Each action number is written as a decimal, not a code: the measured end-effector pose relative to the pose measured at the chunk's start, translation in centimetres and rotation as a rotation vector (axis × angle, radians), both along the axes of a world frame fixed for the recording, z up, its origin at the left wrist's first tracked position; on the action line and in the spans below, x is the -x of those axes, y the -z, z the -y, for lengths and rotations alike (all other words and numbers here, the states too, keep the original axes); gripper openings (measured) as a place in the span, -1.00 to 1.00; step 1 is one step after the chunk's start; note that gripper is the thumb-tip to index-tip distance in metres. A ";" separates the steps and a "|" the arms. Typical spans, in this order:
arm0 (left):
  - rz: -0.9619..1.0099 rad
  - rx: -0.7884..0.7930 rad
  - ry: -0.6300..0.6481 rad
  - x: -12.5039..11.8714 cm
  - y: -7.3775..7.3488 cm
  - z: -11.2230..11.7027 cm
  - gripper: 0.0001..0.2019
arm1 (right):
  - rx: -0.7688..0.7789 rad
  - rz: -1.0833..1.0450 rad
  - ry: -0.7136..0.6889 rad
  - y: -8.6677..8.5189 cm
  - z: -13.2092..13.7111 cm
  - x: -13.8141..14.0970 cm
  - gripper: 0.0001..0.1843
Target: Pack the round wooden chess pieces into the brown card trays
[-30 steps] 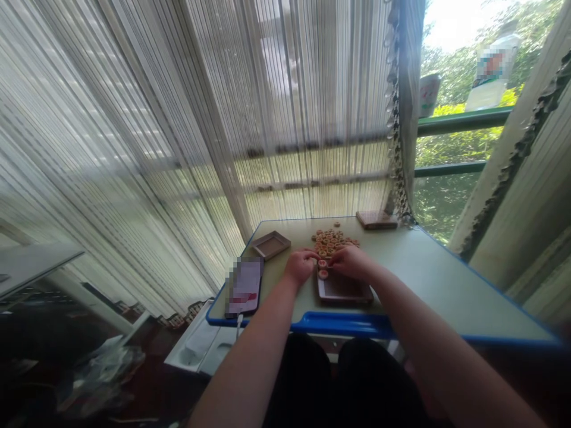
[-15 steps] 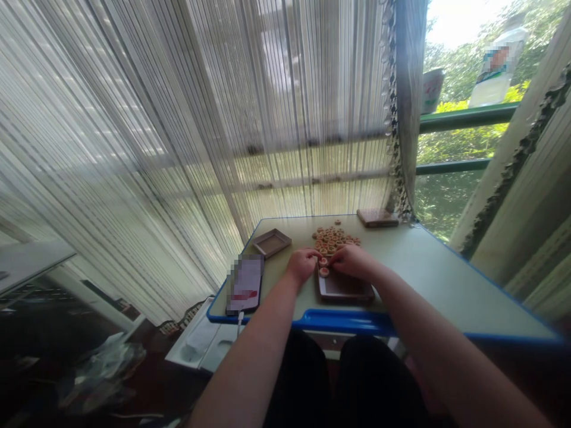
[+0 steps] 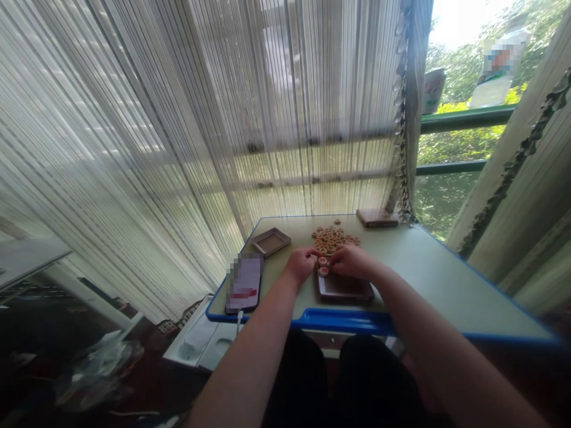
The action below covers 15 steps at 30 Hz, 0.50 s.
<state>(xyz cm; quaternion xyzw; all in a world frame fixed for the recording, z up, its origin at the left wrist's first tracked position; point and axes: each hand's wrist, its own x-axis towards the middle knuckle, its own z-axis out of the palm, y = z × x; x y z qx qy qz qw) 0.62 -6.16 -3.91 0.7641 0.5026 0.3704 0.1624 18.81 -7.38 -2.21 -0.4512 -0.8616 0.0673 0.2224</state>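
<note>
Two round Chinese chess pieces, an upper piece (image 3: 322,261) and a lower piece (image 3: 323,271), both with red characters, lie one behind the other along the left side of a shallow brown box (image 3: 350,290). My left hand (image 3: 302,263) is at the box's far left corner, its index finger stretched towards the upper piece and its other fingers bent. Over the box, my right hand (image 3: 350,260) has its curled fingertips close by the right side of the two pieces. Whether anything is between those fingertips is hidden. Behind both hands is a heap of chess pieces (image 3: 331,238).
A brown tray-like lid (image 3: 272,241) lies at the table's left, behind a phone (image 3: 246,282) with a cable plugged in. A flat brown box (image 3: 377,217) sits at the back right. One loose piece (image 3: 338,222) lies behind the heap. The table (image 3: 428,279) has a blue edge.
The two pieces in the box look straighter in line and their red characters show more plainly. My right fingertips have shifted very slightly; my left hand has hardly moved.
</note>
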 end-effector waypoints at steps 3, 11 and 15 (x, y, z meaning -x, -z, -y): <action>0.010 -0.007 0.001 0.0 0.0 0.0 -0.66 | 0.003 0.005 -0.019 -0.3 0.5 0.2 -0.81; 0.004 0.008 -0.005 -0.1 -0.2 0.2 -0.65 | 0.013 0.011 -0.016 -0.5 0.8 0.5 -0.62; 0.009 -0.010 0.010 -0.1 -0.2 0.1 -0.66 | 0.009 0.015 -0.032 -0.4 0.7 0.4 -0.62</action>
